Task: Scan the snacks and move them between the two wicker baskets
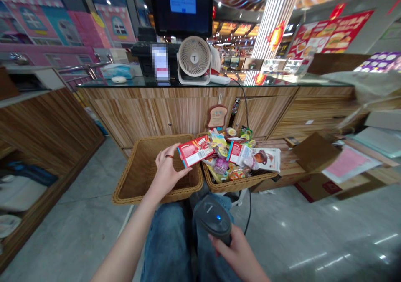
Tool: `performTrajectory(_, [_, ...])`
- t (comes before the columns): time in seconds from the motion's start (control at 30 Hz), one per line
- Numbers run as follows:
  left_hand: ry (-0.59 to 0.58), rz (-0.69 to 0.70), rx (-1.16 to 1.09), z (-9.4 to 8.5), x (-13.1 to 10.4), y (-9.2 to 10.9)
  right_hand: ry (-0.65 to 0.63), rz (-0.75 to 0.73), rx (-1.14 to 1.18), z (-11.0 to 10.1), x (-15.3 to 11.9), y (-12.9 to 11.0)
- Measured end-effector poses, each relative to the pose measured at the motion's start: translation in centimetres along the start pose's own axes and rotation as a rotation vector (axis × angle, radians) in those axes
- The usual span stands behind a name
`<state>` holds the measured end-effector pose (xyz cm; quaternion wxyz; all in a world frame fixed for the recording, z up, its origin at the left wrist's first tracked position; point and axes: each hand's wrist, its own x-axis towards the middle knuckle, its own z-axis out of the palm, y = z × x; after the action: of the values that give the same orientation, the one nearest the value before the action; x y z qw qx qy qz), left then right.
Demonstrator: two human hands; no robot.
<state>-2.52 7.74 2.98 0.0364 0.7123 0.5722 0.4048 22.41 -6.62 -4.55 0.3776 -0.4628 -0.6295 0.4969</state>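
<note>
My left hand (166, 168) has its fingers and thumb closed about the left end of a red snack box (195, 150), whose white barcode side shows. The box is tilted above the gap between two wicker baskets. Under my left hand lies the left wicker basket (134, 165), with a bare bottom. The right wicker basket (241, 184) is heaped with small packaged sweets, another red and white box (238, 152) and a white packet with a brown picture (267, 160). Low in front of my knees, my right hand (236, 250) grips a dark barcode scanner (213, 217) with a blue light lit.
A wooden counter (150, 110) stands ahead, bearing a fan (194, 58), a phone (161, 62) and a monitor (181, 8). A toast-shaped ornament (217, 116) hangs on its front. Cardboard boxes (322, 186) fill the right side. A cable (246, 115) runs down the counter.
</note>
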Motion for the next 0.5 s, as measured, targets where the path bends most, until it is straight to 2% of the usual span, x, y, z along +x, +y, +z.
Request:
performTrajectory(0.1, [0.021, 0.012, 0.034, -0.2, -1.6, -1.1, -0.079, 0.035, 0.065, -0.9, 0.0, -0.7])
performTrajectory(0.2, [0.033, 0.022, 0.088, -0.2, -2.6, -1.7, -0.088, 0.022, 0.000, -1.9, 0.3, -1.7])
performTrajectory(0.4, [0.100, 0.031, 0.101, 0.6, -3.5, -2.8, 0.148, -0.006, -0.020, -1.9, 1.2, -3.3])
performTrajectory(0.5, [0.112, 0.037, 0.086, 0.9, -3.6, -3.0, 0.207, -0.054, -0.097, -1.5, 1.6, -3.6])
